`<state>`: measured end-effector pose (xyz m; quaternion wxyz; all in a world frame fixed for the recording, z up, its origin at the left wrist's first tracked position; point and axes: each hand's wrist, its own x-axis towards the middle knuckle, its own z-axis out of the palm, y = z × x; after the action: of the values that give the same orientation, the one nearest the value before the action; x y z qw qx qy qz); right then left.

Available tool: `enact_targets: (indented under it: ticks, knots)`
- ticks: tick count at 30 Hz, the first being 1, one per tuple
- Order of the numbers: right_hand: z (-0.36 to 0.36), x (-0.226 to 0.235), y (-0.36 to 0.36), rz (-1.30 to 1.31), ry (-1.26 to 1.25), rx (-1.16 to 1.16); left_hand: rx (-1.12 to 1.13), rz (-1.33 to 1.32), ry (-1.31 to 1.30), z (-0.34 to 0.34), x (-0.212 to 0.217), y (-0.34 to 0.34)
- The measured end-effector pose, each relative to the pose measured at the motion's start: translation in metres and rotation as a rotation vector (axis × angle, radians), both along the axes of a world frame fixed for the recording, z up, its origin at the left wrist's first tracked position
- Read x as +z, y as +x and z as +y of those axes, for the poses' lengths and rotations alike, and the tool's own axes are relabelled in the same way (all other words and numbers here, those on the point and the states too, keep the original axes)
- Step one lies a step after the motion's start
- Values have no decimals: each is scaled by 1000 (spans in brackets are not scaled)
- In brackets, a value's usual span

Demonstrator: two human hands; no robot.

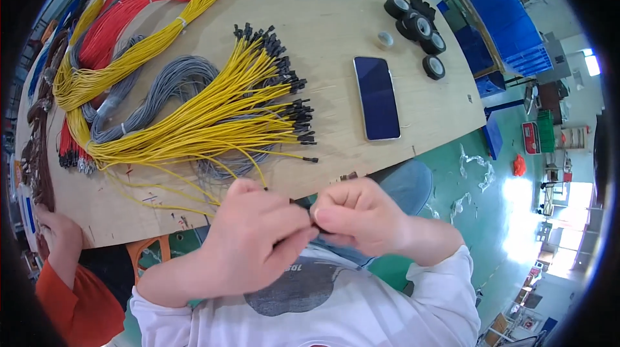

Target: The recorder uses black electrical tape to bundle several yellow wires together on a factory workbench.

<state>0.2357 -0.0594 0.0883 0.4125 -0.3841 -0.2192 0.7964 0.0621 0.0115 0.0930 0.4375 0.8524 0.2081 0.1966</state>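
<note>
Over the table's near edge, my left hand (258, 234) is closed, its thumb and fingers pinched toward my right hand (358, 218). My right hand is curled in too, with its thumb pressed on the forefinger. A small dark piece (312, 213) shows between the two sets of fingertips; its kind is mostly hidden. A few loose yellow wires (181, 200) trail from the large bundle of yellow wires (194, 134) toward my left hand. Black connectors (303, 114) cap the bundle's right end. Grey wires (171, 79) loop behind and under it.
A phone (378, 98) lies right of the bundle, with several rolls of black tape (423, 27) beyond. Red wires (106, 34) and another yellow bundle (145, 47) lie at the far left. Another person's hand (59, 234) holds brown wires (44, 173) at the left edge.
</note>
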Motion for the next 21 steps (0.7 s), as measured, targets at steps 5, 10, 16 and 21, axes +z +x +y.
enact_targets:
  ticks: [5,10,16,21]
  knots:
    - [-5,9,4,301,-246,-15,16,1,249,-12,1,-5]
    - [5,17,14,374,-214,20,-73,127,158,-21,-2,-27]
    - [99,-41,164,-1658,723,-471,748,-216,-517,-22,5,-98]
    - [161,-91,200,-2015,514,-21,866,-500,-476,-5,1,-105]
